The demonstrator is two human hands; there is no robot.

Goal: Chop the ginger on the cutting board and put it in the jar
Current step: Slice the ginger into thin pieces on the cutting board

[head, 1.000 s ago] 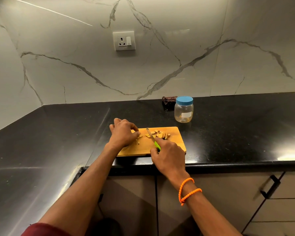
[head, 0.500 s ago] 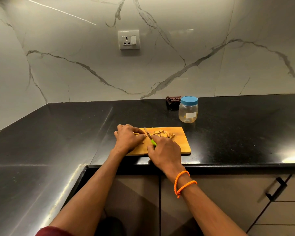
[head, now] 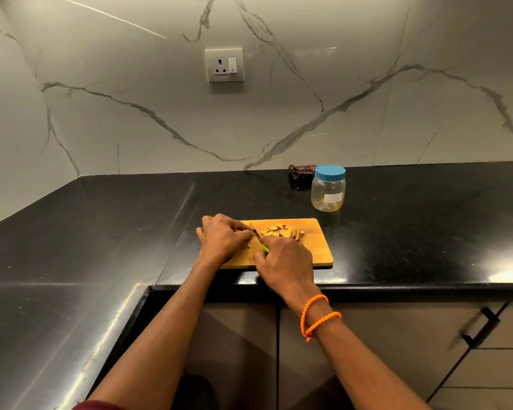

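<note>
On the cutting board [head: 317, 247] the right hand [head: 285, 261] grips a knife [head: 256, 235] — the left hand [head: 222, 239] pinches ginger [head: 243, 231]; slices [head: 282, 231] beside. Lidded jar [head: 328, 189] at one o'clock on the worktop [head: 412, 226].

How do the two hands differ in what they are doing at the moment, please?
The right hand grips the knife; the left hand curls over the ginger beside the blade. The right wrist wears orange bands; the left is bare. Both work over the board.
</note>
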